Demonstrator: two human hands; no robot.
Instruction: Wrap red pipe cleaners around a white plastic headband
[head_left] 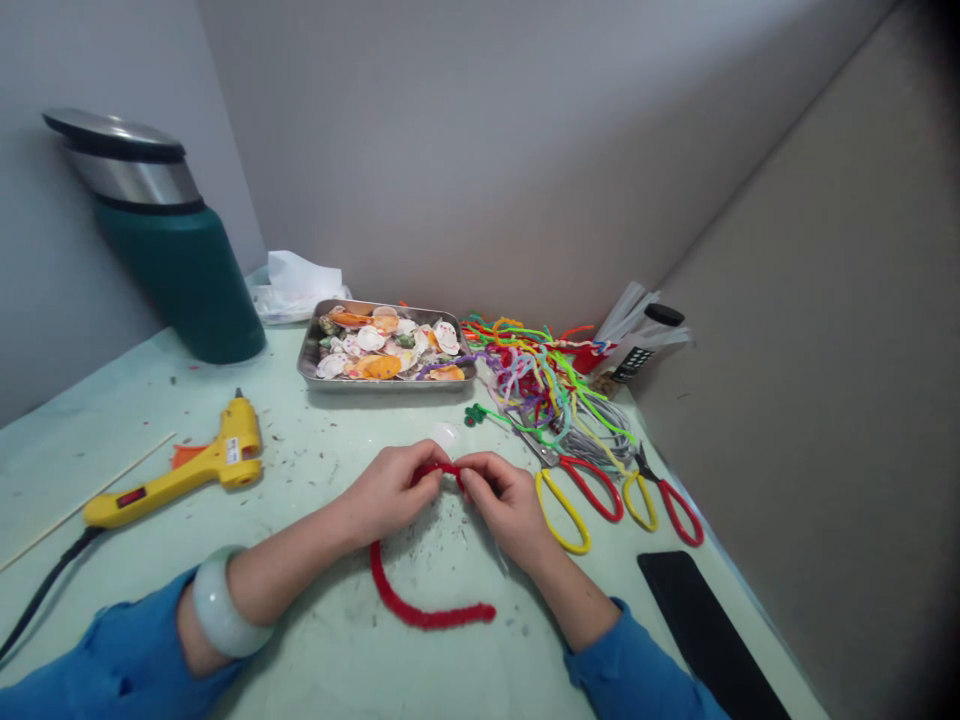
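Between my two hands, above the middle of the pale green table (322,620), is a red pipe cleaner (431,618). My left hand (394,488) pinches it near one end, with thumb and forefinger closed. The fingertips of my right hand (510,500) close on the same end, touching those of the left. From under the left hand the rest of the pipe cleaner curves down and to the right, its free end near the front. A thin pale strand shows under my right hand; its kind cannot be told.
A yellow glue gun (187,470) lies left, before a green bottle (187,280). A metal tray (390,388) of shell-like pieces stands behind my hands. Right are coloured pipe cleaners (547,380), large scissors (574,490), small scissors (664,495), a jar (637,350) and a black phone-like slab (705,630).
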